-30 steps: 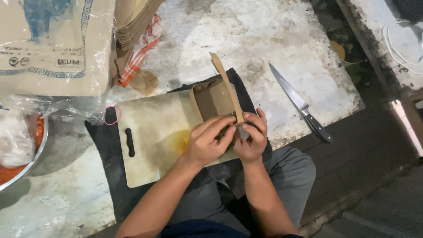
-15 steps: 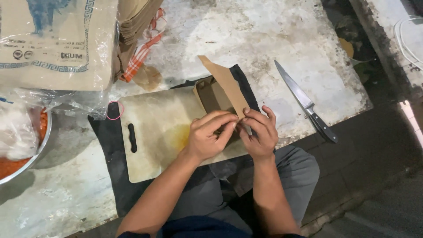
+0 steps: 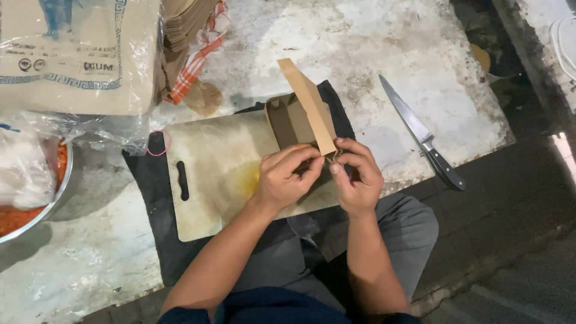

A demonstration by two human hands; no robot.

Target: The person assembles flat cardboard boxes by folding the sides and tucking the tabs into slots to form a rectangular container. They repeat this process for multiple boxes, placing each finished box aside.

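Note:
A brown cardboard box lies partly folded on a pale cutting board, one long flap standing up. My left hand and my right hand meet at the box's near corner, fingertips pinching the lower end of the raised flap. Under the board lies a black cloth. My grey-trousered legs show below the hands.
A kitchen knife with a black handle lies to the right on the worn white counter. At the far left are a printed sack in plastic, a metal bowl of orange food, a stack of flat cardboard and a checked cloth.
The raised flap has swung from edge-on to showing its broad face. Both hands stay at the box's near corner, with the fingers shifted slightly along the flap.

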